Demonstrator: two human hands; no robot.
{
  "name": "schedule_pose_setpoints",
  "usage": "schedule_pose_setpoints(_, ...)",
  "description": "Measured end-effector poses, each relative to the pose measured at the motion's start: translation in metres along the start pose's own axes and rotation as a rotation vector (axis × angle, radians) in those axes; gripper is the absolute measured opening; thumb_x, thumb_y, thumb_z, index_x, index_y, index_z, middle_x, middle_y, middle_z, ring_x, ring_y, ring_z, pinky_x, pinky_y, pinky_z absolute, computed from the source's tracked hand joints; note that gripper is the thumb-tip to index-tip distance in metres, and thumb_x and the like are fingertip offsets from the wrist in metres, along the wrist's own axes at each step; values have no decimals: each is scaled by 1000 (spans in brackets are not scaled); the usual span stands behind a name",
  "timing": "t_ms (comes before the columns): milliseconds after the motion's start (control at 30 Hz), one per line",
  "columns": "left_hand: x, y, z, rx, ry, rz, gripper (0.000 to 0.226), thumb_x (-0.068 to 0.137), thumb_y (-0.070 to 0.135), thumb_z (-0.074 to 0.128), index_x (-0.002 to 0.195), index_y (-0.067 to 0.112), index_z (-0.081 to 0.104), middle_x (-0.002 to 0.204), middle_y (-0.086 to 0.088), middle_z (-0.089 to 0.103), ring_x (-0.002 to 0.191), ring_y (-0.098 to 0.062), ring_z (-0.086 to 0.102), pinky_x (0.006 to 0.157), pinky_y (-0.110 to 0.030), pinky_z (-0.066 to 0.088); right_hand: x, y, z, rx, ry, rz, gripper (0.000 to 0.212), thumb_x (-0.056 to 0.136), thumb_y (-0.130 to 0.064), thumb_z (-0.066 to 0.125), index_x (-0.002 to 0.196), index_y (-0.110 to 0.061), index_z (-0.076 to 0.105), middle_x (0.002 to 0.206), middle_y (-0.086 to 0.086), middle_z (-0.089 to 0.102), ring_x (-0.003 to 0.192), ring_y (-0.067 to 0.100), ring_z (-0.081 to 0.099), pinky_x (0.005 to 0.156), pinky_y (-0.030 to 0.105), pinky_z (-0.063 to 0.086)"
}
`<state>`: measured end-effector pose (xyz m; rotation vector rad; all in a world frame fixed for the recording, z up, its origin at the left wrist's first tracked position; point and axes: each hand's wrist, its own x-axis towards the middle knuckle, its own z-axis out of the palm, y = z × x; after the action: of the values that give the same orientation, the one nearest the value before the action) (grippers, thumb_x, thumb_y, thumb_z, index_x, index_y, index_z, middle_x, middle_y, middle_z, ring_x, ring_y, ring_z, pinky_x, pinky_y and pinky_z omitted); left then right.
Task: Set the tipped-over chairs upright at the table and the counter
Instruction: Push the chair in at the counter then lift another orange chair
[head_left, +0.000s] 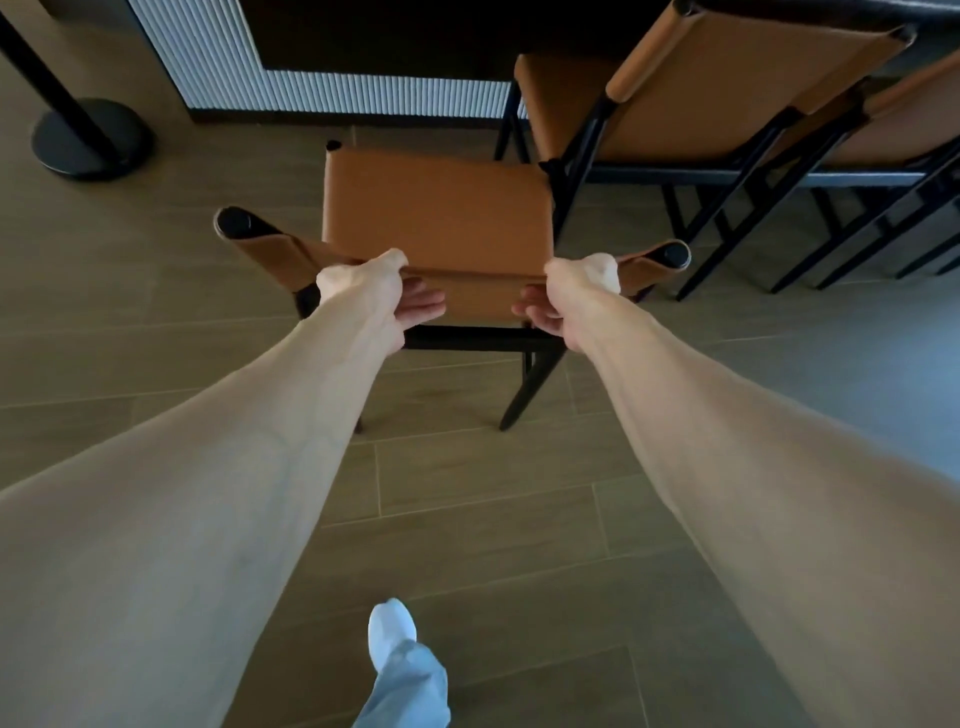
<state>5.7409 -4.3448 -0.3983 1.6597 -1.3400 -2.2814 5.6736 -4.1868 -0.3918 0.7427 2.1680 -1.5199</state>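
A tan leather chair (436, 208) with a black frame stands on its legs in front of me, its seat facing the counter. My left hand (382, 293) grips the left part of its backrest, thumb over the top edge and fingers underneath. My right hand (569, 299) grips the right part of the backrest the same way. Two more tan chairs stand upright to the right, the nearer chair (691, 98) pushed in at the counter and the farther chair (904, 114) beside it.
The counter front (363, 88) with ribbed white panelling runs along the top. A black round post base (88, 137) stands at the upper left. Wood-look floor tiles (493, 493) stretch around me, and my foot (392, 631) shows at the bottom.
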Motion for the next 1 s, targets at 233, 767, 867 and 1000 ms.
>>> schedule_pose_setpoints(233,20,15,15,35,-26,-96,20,99,5,55,80,6,50,53,-10,68,46,-18,69,68,-39,63,26,-11,13,-67,68,11,17,98,-1,46,104,-1,63,70,12,71,43,20,70,36,19,46)
schedule_pose_setpoints(767,-72,6,-43,173,-1,28,45,94,52,62,101,8,59,102,-15,69,91,-31,72,75,-49,61,-36,0,-69,14,-278,206,70,93,-64,55,127,-3,57,106,21,70,94,36,71,77,50,63)
schedule_pose_setpoints(867,-125,14,-51,153,34,71,36,95,43,62,100,8,63,97,-15,70,86,-30,72,72,-48,61,-72,-10,-106,33,-315,200,64,98,-55,53,131,0,56,113,23,68,103,38,68,86,53,60)
schedule_pose_setpoints(1000,-180,26,-44,165,49,139,32,94,36,63,104,6,65,92,-15,72,82,-30,73,68,-45,63,-109,-36,-135,59,-338,133,54,98,-46,54,125,1,58,108,23,69,100,37,69,80,51,61)
